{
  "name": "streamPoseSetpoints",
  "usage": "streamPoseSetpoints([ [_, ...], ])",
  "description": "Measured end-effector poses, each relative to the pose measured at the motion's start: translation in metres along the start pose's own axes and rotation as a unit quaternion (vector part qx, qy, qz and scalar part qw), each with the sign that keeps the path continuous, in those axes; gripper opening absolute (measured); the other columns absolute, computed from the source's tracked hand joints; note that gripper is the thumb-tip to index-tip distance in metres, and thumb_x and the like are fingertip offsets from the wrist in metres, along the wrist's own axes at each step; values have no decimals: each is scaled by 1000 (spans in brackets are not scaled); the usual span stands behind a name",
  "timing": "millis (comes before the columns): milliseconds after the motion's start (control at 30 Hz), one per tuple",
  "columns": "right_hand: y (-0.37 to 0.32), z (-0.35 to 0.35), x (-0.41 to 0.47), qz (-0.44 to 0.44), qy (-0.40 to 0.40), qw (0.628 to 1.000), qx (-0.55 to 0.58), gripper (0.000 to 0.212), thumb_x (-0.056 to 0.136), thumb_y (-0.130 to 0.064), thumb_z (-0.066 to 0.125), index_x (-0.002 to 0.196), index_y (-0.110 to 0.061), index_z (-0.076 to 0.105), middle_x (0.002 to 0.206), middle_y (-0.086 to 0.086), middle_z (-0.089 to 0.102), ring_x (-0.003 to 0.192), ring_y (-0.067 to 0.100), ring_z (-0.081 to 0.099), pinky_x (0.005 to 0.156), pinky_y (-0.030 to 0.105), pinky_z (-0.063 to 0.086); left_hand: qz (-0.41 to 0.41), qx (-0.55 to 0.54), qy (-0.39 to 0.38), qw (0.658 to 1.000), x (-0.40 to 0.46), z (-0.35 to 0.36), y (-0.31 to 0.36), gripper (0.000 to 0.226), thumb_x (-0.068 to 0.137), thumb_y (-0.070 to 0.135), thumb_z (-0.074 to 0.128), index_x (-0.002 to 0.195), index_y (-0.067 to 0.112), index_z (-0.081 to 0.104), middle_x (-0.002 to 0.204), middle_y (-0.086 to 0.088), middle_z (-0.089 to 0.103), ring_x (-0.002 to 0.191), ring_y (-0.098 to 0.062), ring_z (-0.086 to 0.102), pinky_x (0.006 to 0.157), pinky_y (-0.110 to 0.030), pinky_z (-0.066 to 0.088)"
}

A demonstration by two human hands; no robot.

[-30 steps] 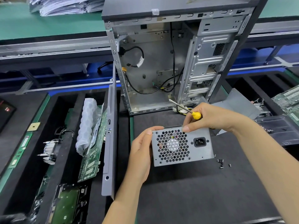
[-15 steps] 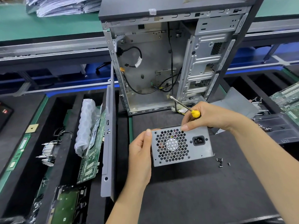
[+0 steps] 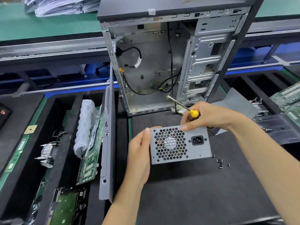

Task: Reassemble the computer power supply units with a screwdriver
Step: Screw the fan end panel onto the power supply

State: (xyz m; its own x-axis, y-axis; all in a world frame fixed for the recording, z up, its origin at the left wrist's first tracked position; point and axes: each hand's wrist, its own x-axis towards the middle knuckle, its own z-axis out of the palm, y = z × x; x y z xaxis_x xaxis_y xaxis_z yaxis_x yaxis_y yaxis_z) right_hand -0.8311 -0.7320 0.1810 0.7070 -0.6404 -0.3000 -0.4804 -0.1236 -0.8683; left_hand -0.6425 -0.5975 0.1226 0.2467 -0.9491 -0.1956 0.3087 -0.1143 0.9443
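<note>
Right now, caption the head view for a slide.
Both hands hold the PSU before the open case; right also grips the screwdriver.

Green-topped workbench (image 3: 48, 26) behind — black mat (image 3: 194, 192) in front, evenly lit.

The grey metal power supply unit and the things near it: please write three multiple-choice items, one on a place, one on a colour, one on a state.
1. Where do the small dark screws lie?
A. inside the open grey computer case
B. on the black mat, right of the grey metal power supply unit
C. on the green shelf

2. What colour is the screwdriver handle?
A. yellow
B. red
C. blue

3. How is the unit held?
A. lying untouched
B. by the left hand only
C. by both hands

Key: 1 B, screws beside the unit. 2 A, the screwdriver shows yellow. 3 C, left hand grips its side; right hand touches its top.
</note>
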Motion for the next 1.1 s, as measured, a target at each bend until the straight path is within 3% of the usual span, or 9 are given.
streamPoseSetpoints([
  [333, 0, 1, -1, -2, 14, 1000, -3, 36, 59, -47, 83, 76, -16, 75, 68, -4, 66, 63, 2, 57, 57, 8, 40, 7, -5, 2, 1000, -7, 2, 0, 38, 90, 45, 47, 96, 22, 77, 99, -10, 75, 90, -25, 73, 74, -46, 61],
  [467, -1, 1, -3, -6, 3, 1000, 4, 26, 63, -38, 81, 74, -15, 76, 66, -5, 67, 63, 1, 58, 57, 7, 40, 17, -15, 21, 1000, -14, 7, -3, 40, 91, 46, 46, 97, 21, 76, 98, -10, 75, 91, -26, 73, 73, -44, 61],
  [867, 1, -2, -7, -14, -19, 1000, -3, 19, 69, -35, 81, 76, -18, 75, 70, -6, 69, 68, 2, 58, 62, 7, 41, 12, -21, 36, 999, -18, 13, -7, 40, 92, 47, 45, 97, 22, 77, 97, -10, 76, 90, -25, 73, 67, -37, 61],
  [1100, 0, -3, -7, -9, -24, 1000, 5, 7, 73, -22, 80, 76, -18, 75, 73, -5, 71, 69, 1, 62, 64, 7, 43, 2, -15, 37, 999, -12, 11, -4, 39, 102, 34, 42, 99, 15, 76, 97, -11, 76, 90, -26, 73, 68, -38, 61],
])
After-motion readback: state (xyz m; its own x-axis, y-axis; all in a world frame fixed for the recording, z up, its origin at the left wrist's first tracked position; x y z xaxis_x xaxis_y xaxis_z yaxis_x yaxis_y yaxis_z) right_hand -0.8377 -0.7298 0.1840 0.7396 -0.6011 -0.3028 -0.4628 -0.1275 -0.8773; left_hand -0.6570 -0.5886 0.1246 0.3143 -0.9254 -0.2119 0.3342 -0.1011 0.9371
